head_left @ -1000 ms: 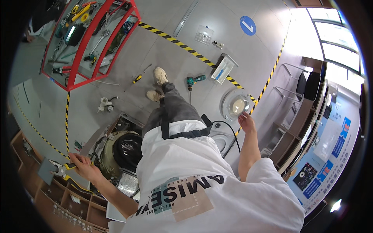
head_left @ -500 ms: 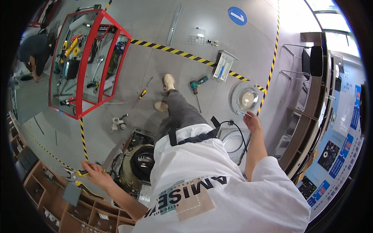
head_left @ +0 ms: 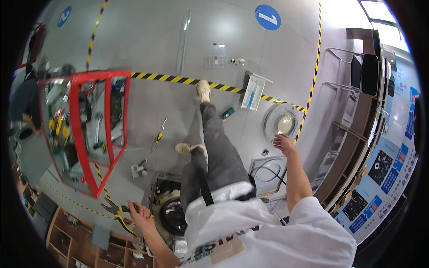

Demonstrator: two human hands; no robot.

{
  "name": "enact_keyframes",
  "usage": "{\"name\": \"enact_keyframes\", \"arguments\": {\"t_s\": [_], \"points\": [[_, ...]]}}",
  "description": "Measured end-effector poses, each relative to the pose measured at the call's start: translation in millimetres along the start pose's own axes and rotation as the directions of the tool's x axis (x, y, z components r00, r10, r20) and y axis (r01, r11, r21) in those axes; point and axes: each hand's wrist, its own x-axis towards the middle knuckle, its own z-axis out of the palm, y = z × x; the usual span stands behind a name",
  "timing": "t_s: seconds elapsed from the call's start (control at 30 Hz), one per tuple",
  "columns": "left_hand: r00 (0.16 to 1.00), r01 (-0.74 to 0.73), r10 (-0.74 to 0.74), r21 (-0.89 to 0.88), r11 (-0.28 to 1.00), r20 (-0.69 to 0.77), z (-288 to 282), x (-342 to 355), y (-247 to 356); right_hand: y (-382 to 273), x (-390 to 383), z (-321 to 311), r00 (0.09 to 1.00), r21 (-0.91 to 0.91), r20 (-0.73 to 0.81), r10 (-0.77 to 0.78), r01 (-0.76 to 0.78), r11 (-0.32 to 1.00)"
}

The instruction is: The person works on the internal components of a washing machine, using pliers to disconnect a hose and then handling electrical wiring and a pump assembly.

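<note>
Pliers (head_left: 117, 210) with yellow and black handles are in my left hand (head_left: 140, 215), its fingers closed round one handle and the jaws spread apart. Beneath that arm stands an opened washing machine (head_left: 169, 214), its dark drum partly hidden by my body. My right hand (head_left: 283, 144) hangs with loosely bent fingers and nothing visible in it. In the picture it overlaps the lower rim of a round washing machine door (head_left: 270, 123) lying on the floor. Closer to me lies a white panel (head_left: 271, 166) with a round opening and a black cable across it.
A red-framed tool cart (head_left: 80, 134) stands at left, a crouching person (head_left: 23, 100) beyond it. On the floor lie a screwdriver (head_left: 158, 137), a green drill (head_left: 228, 112) partly behind my leg, a detergent drawer (head_left: 254, 91) and a white pump-like part (head_left: 138, 169). Shelving (head_left: 364, 116) runs along the right.
I have stepped forward, one foot now at the striped floor tape. The tool cart appears nearer and lower. The pliers remain in my left hand, now further right in view.
</note>
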Motion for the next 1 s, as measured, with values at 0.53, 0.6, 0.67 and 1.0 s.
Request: {"name": "enact_keyframes", "arguments": {"t_s": [0.53, 0.6, 0.67, 1.0], "points": [[0.920, 0.391, -0.332, 0.444, 0.806, -0.206, 300.3, 155.3, -91.0, -280.0, 479.3, 201.7, 0.987, -0.500, -0.163, 0.004, -0.086, 0.862], [0.937, 0.340, -0.229, 0.543, 0.768, -0.264, 308.7, 163.6, -97.1, -282.9, 511.3, 220.8, 0.980, -0.455, -0.190, 0.050, -0.133, 0.881], [0.850, 0.495, -0.315, 0.436, 0.751, -0.423, 315.0, 173.4, -95.5, -283.5, 536.5, 238.2, 0.974, -0.362, -0.204, 0.101, -0.171, 0.917], [0.793, 0.608, -0.461, 0.479, 0.633, -0.399, 309.4, 197.8, -100.3, -244.6, 572.2, 251.1, 0.977, 0.089, -0.183, 0.112, -0.097, 0.991]]}}
